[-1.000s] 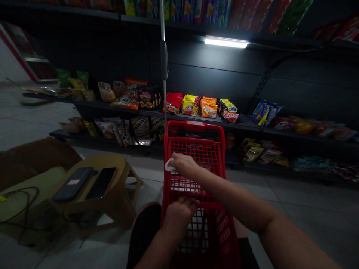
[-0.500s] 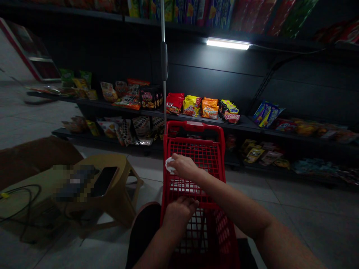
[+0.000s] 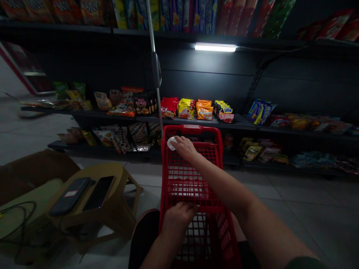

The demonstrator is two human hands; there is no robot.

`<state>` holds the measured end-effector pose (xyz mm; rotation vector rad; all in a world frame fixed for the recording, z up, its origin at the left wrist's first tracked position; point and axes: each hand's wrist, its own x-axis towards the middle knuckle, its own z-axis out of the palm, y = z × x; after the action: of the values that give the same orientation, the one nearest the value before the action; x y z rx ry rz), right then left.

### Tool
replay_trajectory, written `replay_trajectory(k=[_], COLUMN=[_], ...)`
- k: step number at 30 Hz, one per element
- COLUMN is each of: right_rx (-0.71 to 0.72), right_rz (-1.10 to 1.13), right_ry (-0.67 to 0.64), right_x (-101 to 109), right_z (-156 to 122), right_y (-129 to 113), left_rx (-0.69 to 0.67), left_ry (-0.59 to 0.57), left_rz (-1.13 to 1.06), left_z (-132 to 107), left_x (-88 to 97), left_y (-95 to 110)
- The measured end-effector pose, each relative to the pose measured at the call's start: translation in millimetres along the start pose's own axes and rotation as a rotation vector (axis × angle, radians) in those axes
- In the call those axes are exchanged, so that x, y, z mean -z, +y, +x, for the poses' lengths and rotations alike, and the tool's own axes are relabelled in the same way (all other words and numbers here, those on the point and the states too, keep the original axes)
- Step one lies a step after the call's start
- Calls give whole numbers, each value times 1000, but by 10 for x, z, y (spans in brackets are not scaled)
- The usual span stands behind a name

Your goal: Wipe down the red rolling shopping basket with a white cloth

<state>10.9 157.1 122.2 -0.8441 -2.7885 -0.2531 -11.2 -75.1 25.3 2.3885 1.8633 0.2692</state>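
A red plastic shopping basket (image 3: 193,175) with mesh walls stands between my knees. My right hand (image 3: 185,147) reaches across it to the far left corner, below the raised far rim. Its fingers are closed on a crumpled white tissue (image 3: 172,143), which is pressed to the red mesh. Nearer to me, my left hand (image 3: 179,218) lies at the basket's left side. Its fingers curl over the red crossbar between the upper mesh and the deeper opening. My left palm is hidden from view.
A thin metal pole (image 3: 156,69) with a grey grip rises at the basket's far left corner. Dark shelves (image 3: 241,120) with snack packets stand ahead, under a lit tube lamp (image 3: 215,47). At left, a tan stool (image 3: 117,172) carries a phone (image 3: 98,192) and a dark flat device (image 3: 70,195).
My right hand has moved with the tissue up the mesh, away from me, toward the far left corner. My left hand stays at the crossbar. The view has shifted slightly.
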Motion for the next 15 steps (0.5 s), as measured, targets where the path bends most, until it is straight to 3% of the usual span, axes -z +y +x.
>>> replay_trajectory(k=[3, 9, 12, 15], right_rx=[-164, -399, -480, -544], right_rz=[-12, -127, -183, -196], right_ry=[-54, -61, -89, -137], right_x=[-91, -111, -41, 16], right_z=[-50, -759, -978, -1001], right_y=[402, 1042, 1230, 1259], left_rx=[2, 18, 27, 27], left_ry=[50, 10, -5, -15], left_rz=[-5, -33, -54, -59], left_z=[0, -6, -13, -22], left_x=[-18, 26, 57, 76], left_y=[-6, 15, 36, 56])
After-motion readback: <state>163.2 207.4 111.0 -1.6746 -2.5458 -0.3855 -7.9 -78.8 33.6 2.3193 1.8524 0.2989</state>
